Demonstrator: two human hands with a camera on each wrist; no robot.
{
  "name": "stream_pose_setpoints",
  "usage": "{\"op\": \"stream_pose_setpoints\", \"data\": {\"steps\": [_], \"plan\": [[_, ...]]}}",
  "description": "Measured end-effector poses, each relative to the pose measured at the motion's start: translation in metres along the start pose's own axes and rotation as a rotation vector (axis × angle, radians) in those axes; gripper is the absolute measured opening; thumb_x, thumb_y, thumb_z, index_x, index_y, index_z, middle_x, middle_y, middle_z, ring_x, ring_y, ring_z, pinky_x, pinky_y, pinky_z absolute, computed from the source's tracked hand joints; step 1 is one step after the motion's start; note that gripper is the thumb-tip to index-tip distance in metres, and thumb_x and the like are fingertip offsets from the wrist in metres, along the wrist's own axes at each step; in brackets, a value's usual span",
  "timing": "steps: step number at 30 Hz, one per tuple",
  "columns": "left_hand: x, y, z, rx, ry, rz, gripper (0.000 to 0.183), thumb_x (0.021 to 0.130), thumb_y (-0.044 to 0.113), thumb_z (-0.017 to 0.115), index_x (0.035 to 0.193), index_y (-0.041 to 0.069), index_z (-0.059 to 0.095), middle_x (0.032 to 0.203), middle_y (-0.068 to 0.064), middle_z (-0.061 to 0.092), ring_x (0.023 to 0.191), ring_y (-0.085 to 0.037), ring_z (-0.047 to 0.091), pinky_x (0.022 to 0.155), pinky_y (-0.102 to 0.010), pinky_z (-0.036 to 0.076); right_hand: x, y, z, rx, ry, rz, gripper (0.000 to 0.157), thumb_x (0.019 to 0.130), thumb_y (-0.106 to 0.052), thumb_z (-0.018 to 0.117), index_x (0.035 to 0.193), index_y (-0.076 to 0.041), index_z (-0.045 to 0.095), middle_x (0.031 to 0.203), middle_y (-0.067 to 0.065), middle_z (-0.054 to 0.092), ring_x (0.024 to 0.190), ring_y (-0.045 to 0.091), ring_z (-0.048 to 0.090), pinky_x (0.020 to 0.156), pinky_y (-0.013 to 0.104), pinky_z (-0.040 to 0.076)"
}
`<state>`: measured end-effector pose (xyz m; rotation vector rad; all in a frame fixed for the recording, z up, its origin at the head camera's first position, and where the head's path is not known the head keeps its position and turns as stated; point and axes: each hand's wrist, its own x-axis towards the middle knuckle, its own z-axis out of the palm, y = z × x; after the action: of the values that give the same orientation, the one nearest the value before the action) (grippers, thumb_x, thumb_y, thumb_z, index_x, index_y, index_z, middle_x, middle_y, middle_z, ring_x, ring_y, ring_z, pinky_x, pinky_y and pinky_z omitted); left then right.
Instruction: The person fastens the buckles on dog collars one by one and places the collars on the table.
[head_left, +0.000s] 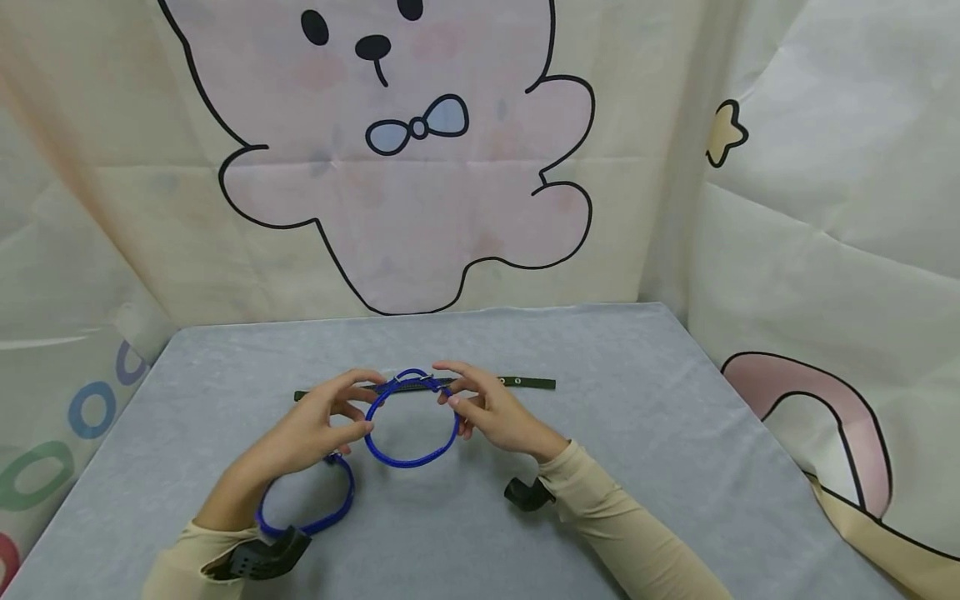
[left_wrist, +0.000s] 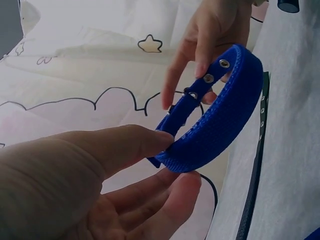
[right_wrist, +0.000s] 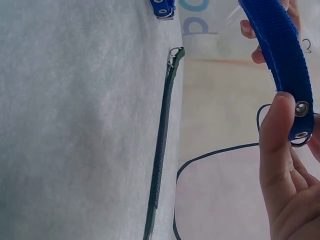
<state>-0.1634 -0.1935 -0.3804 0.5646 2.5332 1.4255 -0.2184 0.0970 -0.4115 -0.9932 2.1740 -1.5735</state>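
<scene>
A blue collar (head_left: 406, 463) with metal eyelets, fastened into a loop, is held up between both hands over the table. On its left side, my left hand (head_left: 315, 429) pinches it with thumb and fingers. My right hand (head_left: 501, 414) pinches the other side, thumb close by the eyelets (right_wrist: 301, 108). The padded outer band (left_wrist: 227, 117) faces the left wrist camera. A second looped blue collar (head_left: 330, 522) lies on the table below my left wrist, partly hidden by it. Behind the hands a dark green collar (head_left: 536, 383) lies stretched out straight, its buckle (right_wrist: 173, 56) at one end.
A grey cloth covers the table (head_left: 637, 500). Printed fabric walls stand at the back (head_left: 480, 192) and on both sides. A dark camera mount (head_left: 262, 557) sits on the left wrist, and another (head_left: 527, 494) on the right.
</scene>
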Motion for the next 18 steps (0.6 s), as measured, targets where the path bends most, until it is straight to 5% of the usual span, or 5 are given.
{"op": "stream_pose_setpoints", "data": {"steps": [8,18], "plan": [[-0.002,-0.003,-0.008,-0.063,-0.085,0.028,0.051,0.096,0.003,0.064,0.143,0.012,0.047,0.142,-0.032,0.051,0.105,-0.032,0.067,0.061,-0.041,0.060,0.001,0.001,0.001,0.037,-0.038,-0.034,0.043,0.107,-0.007,0.048,0.149,-0.010,0.048,0.119,0.033,0.060,0.064,0.031,0.065,0.062,0.051,0.058],[-0.006,-0.010,-0.018,-0.075,-0.128,-0.010,0.057,0.095,0.006,0.065,0.147,0.015,0.045,0.144,-0.031,0.050,0.104,-0.034,0.066,0.064,-0.039,0.060,0.001,0.007,0.005,0.054,-0.118,-0.020,0.051,0.105,-0.002,0.049,0.154,-0.012,0.042,0.130,0.034,0.057,0.075,0.044,0.067,0.071,0.039,0.061]]}}
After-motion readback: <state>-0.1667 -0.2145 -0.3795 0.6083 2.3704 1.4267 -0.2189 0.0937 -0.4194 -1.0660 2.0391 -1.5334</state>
